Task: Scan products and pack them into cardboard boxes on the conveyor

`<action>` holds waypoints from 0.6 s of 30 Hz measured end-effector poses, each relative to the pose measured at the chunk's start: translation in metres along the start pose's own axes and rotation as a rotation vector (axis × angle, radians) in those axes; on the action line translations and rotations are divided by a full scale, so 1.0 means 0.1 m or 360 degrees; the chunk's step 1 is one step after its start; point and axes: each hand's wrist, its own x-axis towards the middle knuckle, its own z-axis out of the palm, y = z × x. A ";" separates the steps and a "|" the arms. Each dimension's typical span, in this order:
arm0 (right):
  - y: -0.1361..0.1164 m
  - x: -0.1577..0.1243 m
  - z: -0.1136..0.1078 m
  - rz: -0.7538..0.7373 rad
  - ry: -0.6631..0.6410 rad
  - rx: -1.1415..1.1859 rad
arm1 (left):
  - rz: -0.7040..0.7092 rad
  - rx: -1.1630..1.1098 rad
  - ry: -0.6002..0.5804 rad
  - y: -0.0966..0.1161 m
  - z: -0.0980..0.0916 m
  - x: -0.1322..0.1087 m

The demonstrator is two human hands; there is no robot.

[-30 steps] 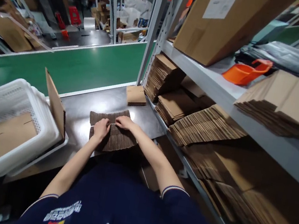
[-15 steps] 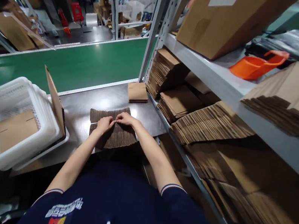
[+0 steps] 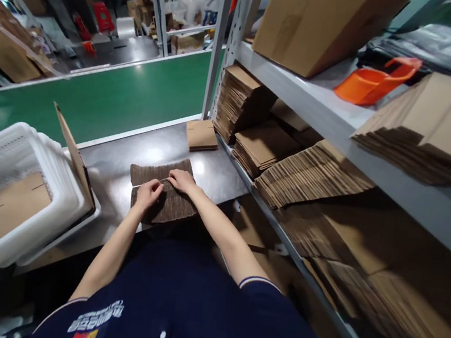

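A bundle of flat cardboard pieces (image 3: 176, 207) lies on the metal table, its many edges facing up. A thin white string (image 3: 135, 185) runs across the top of it. My left hand (image 3: 149, 193) is closed in a pinch on the string, over the left half of the bundle. Just to its right, my right hand (image 3: 181, 180) bends over the bundle with its fingers closed on the string too. A short stretch of string shows between the hands; its ends are hidden by my fingers.
White plastic baskets (image 3: 57, 178) stand nested at the left, with a cardboard sheet (image 3: 23, 204) inside. A small cardboard stack (image 3: 202, 135) lies on the metal table (image 3: 116, 165). To the right, a shelf (image 3: 303, 92) carries cardboard stacks, a large box (image 3: 313, 28) and an orange holder (image 3: 373, 85).
My hands have drawn slightly apart along the string, the left lower and the right flatter over the bundle. The camera view has shifted a little.
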 end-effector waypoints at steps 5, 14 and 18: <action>-0.05 -0.03 0.07 0.0080 0.0045 -0.0067 | 0.0090 0.0089 0.0095 -0.01 -0.03 0.00; -0.11 -0.01 0.24 0.0145 0.0154 -0.0114 | 0.0086 0.0229 0.0173 -0.01 0.16 0.16; -0.08 -0.01 0.22 0.0101 0.0138 -0.0098 | 0.0058 0.0283 0.0205 -0.02 0.24 0.20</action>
